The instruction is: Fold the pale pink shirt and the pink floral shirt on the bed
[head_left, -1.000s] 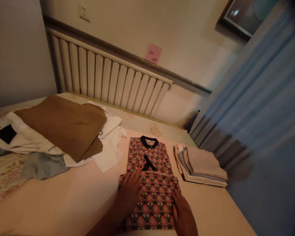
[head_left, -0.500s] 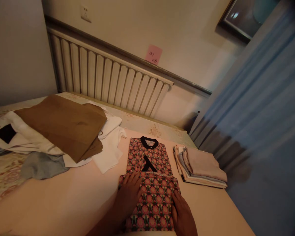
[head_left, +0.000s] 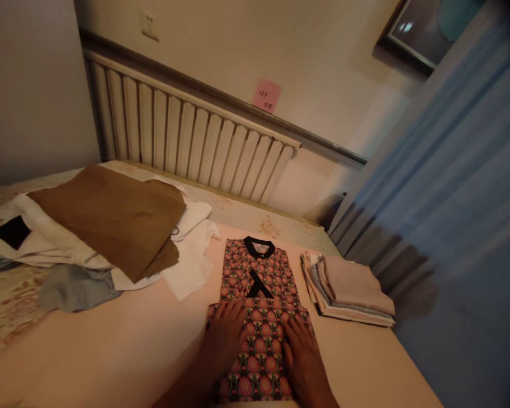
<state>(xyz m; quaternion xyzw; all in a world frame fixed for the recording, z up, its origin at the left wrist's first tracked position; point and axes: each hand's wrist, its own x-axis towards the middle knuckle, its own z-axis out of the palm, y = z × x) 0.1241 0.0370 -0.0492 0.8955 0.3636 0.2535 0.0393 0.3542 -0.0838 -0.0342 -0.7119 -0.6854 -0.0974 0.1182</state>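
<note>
A floral-patterned shirt (head_left: 261,343) with a black collar lies before me, its lower part folded up over the front. Two black strips cross on its chest, just above the folded edge. My left hand (head_left: 225,331) rests flat on the left side of the folded part, fingers stretched toward the collar. On the right side, my right hand (head_left: 304,351) lies flat on the cloth with its fingers extended. Neither hand grips the fabric.
A stack of folded clothes (head_left: 352,289) sits to the right of the shirt. At the left lies a loose pile with a brown garment (head_left: 114,215), white garments (head_left: 191,260) and a grey cloth (head_left: 79,288). Behind the bed stands a radiator (head_left: 187,130); a blue curtain (head_left: 450,198) hangs at right.
My right hand has moved left and slightly up, from the shirt's right edge onto the folded part. My left hand stays nearly in place.
</note>
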